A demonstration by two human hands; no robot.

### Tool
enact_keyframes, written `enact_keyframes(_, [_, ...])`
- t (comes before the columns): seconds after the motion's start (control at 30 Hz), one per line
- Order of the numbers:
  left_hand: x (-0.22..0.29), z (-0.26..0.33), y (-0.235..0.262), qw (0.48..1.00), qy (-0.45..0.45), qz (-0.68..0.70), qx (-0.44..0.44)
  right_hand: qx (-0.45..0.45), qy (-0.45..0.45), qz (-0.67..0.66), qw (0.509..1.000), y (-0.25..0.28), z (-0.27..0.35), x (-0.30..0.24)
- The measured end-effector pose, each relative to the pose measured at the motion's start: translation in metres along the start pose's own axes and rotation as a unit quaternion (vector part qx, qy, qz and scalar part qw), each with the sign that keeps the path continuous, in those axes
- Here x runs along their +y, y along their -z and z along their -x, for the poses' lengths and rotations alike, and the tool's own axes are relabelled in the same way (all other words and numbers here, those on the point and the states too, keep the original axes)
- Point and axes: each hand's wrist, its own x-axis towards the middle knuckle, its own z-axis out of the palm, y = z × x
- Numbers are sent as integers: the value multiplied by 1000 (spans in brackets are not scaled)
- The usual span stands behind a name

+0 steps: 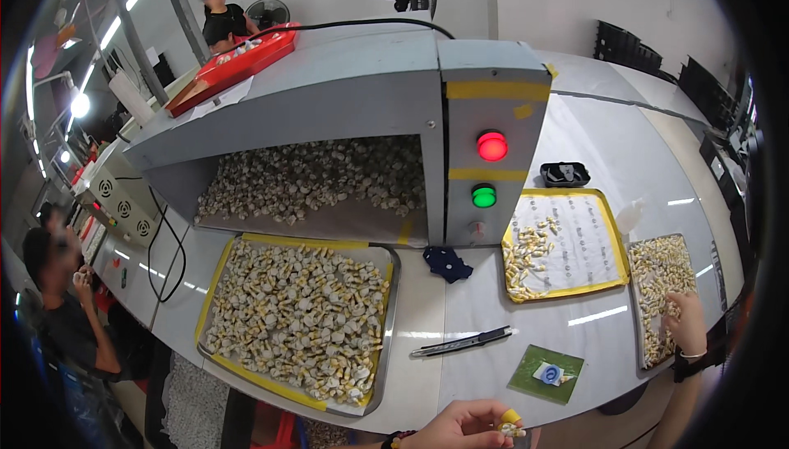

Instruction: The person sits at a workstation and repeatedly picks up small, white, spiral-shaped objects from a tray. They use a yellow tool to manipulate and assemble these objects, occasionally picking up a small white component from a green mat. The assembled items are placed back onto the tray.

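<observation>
At the lower edge, my left hand (pixel 468 426) is closed in a pinch on a small white-and-yellow piece (pixel 511 430). A yellow patch shows at its fingertips; I cannot tell if it is a finger cover or part of the piece. Over on the right, my right hand (pixel 687 327) has its fingers bent down into small yellow-and-white pieces in a narrow metal tray (pixel 642 342). What its fingertips hold is too small to make out. Ahead of my left hand lies a green square mat (pixel 526 377) with a small blue-and-white item (pixel 551 374) on it.
A grey metal housing (pixel 493 120) with red and green lights holds a heap of pieces. Before it stands a yellow-edged tray (pixel 393 301) of similar pieces; another yellow-edged tray (pixel 592 244) is partly filled. A cutter knife (pixel 460 342) and dark cloth (pixel 448 263) lie between. A person (pixel 70 309) sits left.
</observation>
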Motion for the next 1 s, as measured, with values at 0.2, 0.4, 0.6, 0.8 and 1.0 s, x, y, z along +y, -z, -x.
enact_keyframes(0.2, [0, 2, 0, 999, 36, 18, -4, 55, -61, -39, 996, -25, 6, 11])
enact_keyframes(0.4, [-1, 6, 2, 999, 33, 20, 4, 50, -28, -45, 997, -18, 6, 0])
enact_keyframes(0.6, [-1, 10, 2, 998, 48, 43, 7, 15, -87, -53, 995, -9, 5, -6])
enact_keyframes(0.8, [1, 13, 6, 999, 41, 13, 26, 7, -59, -31, 998, -10, 6, -11])
enact_keyframes(1.0, [26, 8, -12, 999, 20, 10, 23, -37, 1, 75, 997, -14, 6, -8])
